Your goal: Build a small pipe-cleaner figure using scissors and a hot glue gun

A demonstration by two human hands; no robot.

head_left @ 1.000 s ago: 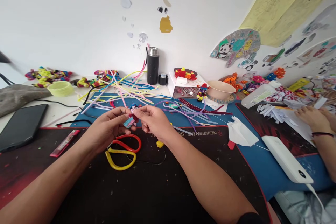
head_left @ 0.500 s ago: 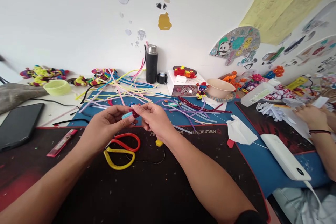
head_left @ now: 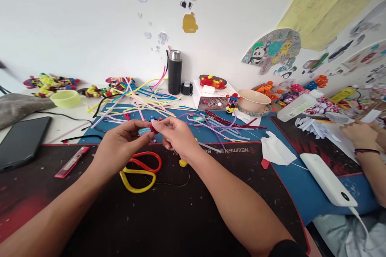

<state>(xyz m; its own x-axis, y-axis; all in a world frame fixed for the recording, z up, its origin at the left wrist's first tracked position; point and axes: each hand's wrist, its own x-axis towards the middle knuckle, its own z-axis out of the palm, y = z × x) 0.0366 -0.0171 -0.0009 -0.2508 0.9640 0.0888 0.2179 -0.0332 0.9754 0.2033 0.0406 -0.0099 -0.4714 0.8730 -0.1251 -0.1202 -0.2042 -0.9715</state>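
Between my two hands is a small pipe-cleaner figure (head_left: pixel 144 131), light blue and dark red with some darker blue on top; fingers cover much of it. My left hand (head_left: pixel 123 140) pinches its light blue part between thumb and fingers. From the other side, the thumb and forefinger of my right hand (head_left: pixel 175 134) press on the dark red part. Just below my hands, scissors with one red and one yellow handle (head_left: pixel 138 182) lie on the black desk mat (head_left: pixel 163 225); the blades are hidden. A small yellow piece (head_left: pixel 182 163) rests under my right wrist.
Loose pipe cleaners (head_left: pixel 150 104) spread behind my hands. A black flask (head_left: pixel 175 73), a beige bowl (head_left: pixel 253 100) and a white box stand farther back. A pink-red case (head_left: pixel 71 162) and tablet (head_left: pixel 25 142) lie left; a power bank (head_left: pixel 324 180) and a co-worker's hands (head_left: pixel 358 134) are right.
The light blue part has turned slightly within my fingers, showing its ridged side. Both hands keep their hold in nearly the same place. The view has shifted a little.
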